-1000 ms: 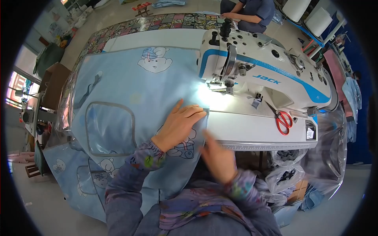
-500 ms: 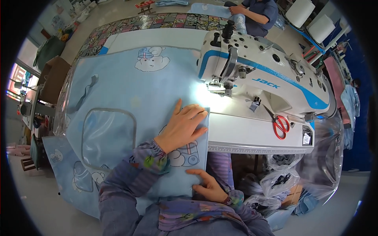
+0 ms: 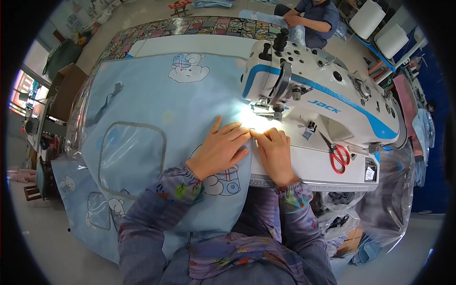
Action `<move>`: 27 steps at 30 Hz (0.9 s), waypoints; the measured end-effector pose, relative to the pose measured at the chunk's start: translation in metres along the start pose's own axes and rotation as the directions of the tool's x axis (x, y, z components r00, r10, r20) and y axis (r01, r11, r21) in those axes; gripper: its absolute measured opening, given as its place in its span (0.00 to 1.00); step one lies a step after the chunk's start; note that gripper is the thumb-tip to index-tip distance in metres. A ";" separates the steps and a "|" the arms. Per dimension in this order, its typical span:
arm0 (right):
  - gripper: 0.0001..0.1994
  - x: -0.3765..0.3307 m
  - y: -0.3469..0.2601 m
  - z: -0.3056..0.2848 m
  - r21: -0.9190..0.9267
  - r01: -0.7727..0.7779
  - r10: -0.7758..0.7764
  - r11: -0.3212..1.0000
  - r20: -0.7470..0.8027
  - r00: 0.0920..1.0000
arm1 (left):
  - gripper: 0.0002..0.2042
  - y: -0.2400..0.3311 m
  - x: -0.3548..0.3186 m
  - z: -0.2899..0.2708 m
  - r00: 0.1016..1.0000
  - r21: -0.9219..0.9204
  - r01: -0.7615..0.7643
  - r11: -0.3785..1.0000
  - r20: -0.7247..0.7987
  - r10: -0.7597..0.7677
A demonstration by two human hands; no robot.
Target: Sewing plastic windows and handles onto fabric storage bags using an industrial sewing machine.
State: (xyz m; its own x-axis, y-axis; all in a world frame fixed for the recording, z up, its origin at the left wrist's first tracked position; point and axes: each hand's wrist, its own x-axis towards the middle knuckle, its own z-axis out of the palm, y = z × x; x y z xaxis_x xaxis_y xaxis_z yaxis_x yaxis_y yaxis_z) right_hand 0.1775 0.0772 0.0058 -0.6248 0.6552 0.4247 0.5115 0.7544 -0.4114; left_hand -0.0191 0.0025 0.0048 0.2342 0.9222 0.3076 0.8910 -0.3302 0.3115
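Note:
A light blue fabric piece [image 3: 142, 95] with cartoon animal prints and a grey-edged pocket [image 3: 133, 154] spreads across the machine table. My left hand [image 3: 218, 149] lies on it, palm down with fingers stretched, close to its right edge. At that edge my right hand [image 3: 274, 154] pinches the fabric between thumb and forefinger, right beside my left fingertips. The white and blue sewing machine [image 3: 313, 90] stands just beyond both hands. Its lamp glares on the fabric around the needle area, so fine detail there is lost.
Red-handled scissors [image 3: 339, 156] and a small dark clip-like item [image 3: 309, 128] lie on the table to the right. Clear plastic bags [image 3: 339, 216] hang below the table's front edge. Thread cones [image 3: 366, 18] stand at the far right. A person [image 3: 313, 21] sits beyond the machine, handling light blue fabric.
My right hand has come up from near my lap to the fabric's right edge and pinched it. My left hand stays nearly in place. The fabric's lower right corner has shifted.

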 end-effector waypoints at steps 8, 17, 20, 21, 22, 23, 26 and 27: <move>0.14 0.024 0.019 -0.001 0.168 -0.195 0.156 0.966 0.218 0.963 | 0.23 -0.005 0.007 -0.005 1.000 -0.057 0.007 0.998 -0.013 -0.008; 0.16 0.041 0.023 0.007 -0.068 -0.277 0.285 0.958 0.259 0.923 | 0.19 -0.029 0.029 0.006 0.997 -0.016 -0.003 1.000 -0.081 0.002; 0.15 0.035 0.023 0.006 -0.135 -0.265 0.288 0.955 0.196 0.937 | 0.18 -0.034 0.040 0.013 0.994 0.004 -0.032 0.999 -0.107 0.032; 0.14 0.031 0.024 0.002 -0.019 -0.285 0.284 0.958 0.158 0.946 | 0.18 -0.036 0.045 0.016 0.993 0.023 -0.036 0.999 -0.109 0.038; 0.14 0.023 0.030 -0.003 0.087 -0.308 0.299 0.947 0.105 0.948 | 0.18 -0.036 0.056 0.022 0.992 0.032 -0.060 0.998 -0.109 0.064; 0.12 0.011 0.031 -0.006 0.195 -0.189 0.204 0.962 -0.060 0.977 | 0.17 -0.037 0.058 0.023 0.995 0.031 -0.052 0.998 -0.081 0.054; 0.08 -0.024 0.007 -0.040 0.423 -0.292 0.363 0.858 -0.098 0.927 | 0.18 -0.050 0.050 0.020 0.997 -0.005 -0.038 0.999 -0.074 0.037; 0.08 -0.040 0.019 -0.054 0.379 -0.329 0.407 0.865 -0.144 0.902 | 0.17 -0.053 0.049 0.022 0.997 -0.007 -0.036 0.999 -0.062 0.035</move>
State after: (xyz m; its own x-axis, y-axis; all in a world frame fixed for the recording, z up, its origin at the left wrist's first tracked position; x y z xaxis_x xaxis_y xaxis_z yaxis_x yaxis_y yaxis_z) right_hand 0.2440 0.0669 0.0245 -0.2706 0.9036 0.3320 0.4241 0.4215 -0.8015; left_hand -0.0461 0.0698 -0.0160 0.2410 0.8958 0.3735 0.8793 -0.3645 0.3066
